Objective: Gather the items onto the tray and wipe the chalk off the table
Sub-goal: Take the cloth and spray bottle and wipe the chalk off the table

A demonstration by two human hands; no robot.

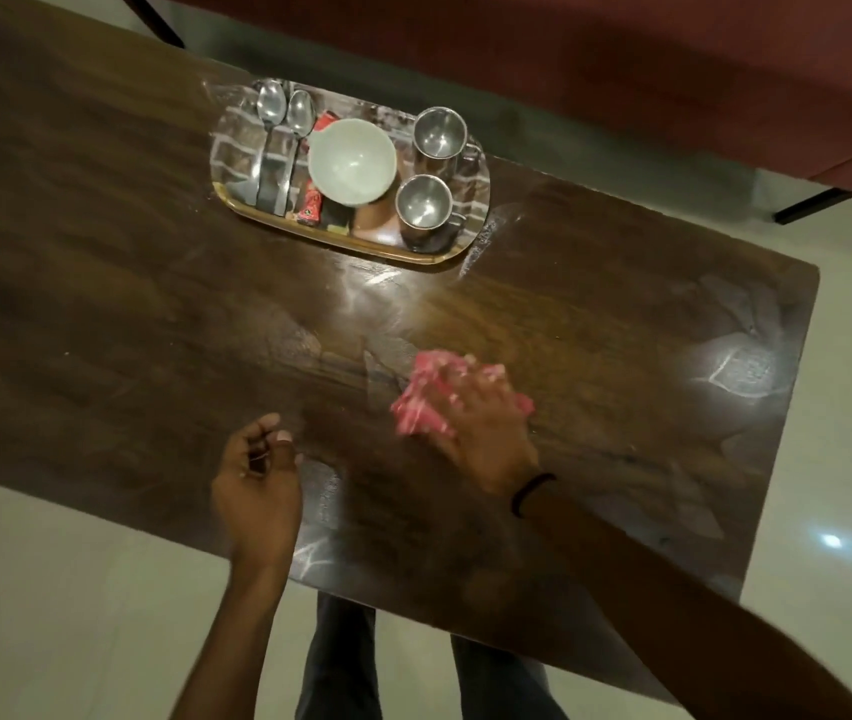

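Observation:
A shiny tray (237, 148) stands at the far side of the dark wooden table (102, 304). On it lie two spoons (278, 127), a white bowl (352, 161), two steel cups (431, 171) and small red packets (309, 202). My right hand (476, 423) presses a crumpled pink cloth (421, 394) flat on the table near its middle. My left hand (257, 475) hovers at the near edge, fingers loosely curled, holding nothing. Pale chalk smears (730, 366) show at the table's right end, beside the tray and near the front edge.
A reddish-brown sofa (621, 70) with black legs stands beyond the table. Pale tiled floor (76, 615) surrounds the table. My legs (341, 662) show below the near edge.

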